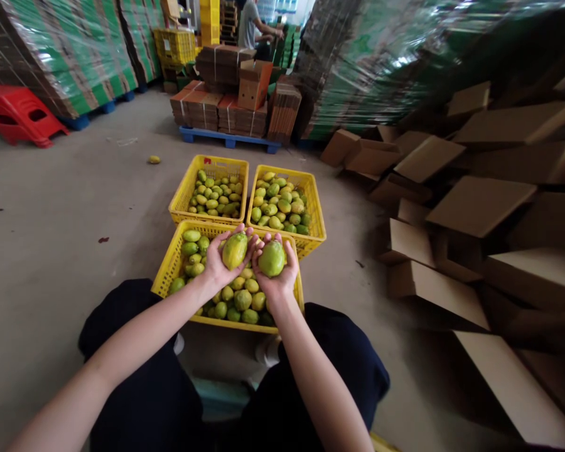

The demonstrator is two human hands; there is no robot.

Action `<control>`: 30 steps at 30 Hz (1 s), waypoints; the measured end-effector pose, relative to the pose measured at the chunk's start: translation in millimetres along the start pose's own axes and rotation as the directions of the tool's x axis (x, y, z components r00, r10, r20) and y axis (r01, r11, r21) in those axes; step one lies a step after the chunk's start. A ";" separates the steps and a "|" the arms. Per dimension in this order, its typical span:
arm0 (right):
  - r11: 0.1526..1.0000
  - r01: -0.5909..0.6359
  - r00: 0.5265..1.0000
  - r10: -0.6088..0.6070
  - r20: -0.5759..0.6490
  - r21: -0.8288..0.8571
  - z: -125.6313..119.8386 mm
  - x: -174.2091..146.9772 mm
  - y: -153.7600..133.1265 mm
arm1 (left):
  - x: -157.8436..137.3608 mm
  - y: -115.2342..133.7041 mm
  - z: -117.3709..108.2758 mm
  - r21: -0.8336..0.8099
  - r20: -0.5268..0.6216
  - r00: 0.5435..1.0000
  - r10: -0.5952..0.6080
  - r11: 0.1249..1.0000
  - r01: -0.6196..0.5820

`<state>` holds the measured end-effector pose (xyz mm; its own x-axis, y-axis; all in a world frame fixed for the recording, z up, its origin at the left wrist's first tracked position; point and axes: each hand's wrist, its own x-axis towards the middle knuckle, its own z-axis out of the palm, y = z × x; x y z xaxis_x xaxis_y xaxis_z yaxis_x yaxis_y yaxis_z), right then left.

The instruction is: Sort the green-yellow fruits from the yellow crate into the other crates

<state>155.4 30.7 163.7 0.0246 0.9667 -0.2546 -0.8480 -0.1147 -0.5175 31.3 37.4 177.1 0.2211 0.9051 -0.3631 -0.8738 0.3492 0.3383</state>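
My left hand (219, 267) cradles a yellow-green lemon (235, 251), palm up with the fingers curled round it. Close beside it, my right hand (285, 282) holds a greener lemon (272, 258) in the same way. Both hands are above the near yellow crate (169, 267), which is full of green and yellow lemons (243, 300) and partly hidden by my hands and forearms. Behind it, two more yellow crates of lemons stand side by side, the left crate (181, 191) and the right crate (315, 207).
Many open cardboard boxes (480, 204) are heaped on the right. Ahead, flattened cartons (195, 103) sit on a blue pallet (230, 138). A loose lemon (154, 160) lies on the floor. At the left is a red stool (19, 116); a person (252, 28) is at the back.
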 end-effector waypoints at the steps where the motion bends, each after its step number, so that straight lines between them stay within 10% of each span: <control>1: 1.000 -0.013 1.000 0.013 -0.027 0.018 1.2 -0.4 0.4 | 0.0 1.3 0.5 -0.003 -0.001 1.000 0.004 1.000 -0.004; 30: 0.988 -0.089 0.990 0.102 0.099 -0.128 2.4 5.8 -0.8 | 6.4 14.9 5.3 0.022 -0.007 0.999 -0.054 0.998 0.054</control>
<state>154.9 36.9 164.6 -0.1148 0.9679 -0.2235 -0.7718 -0.2285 -0.5934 22.0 49.7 184.4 0.2647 0.8833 -0.3869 -0.8511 0.4027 0.3369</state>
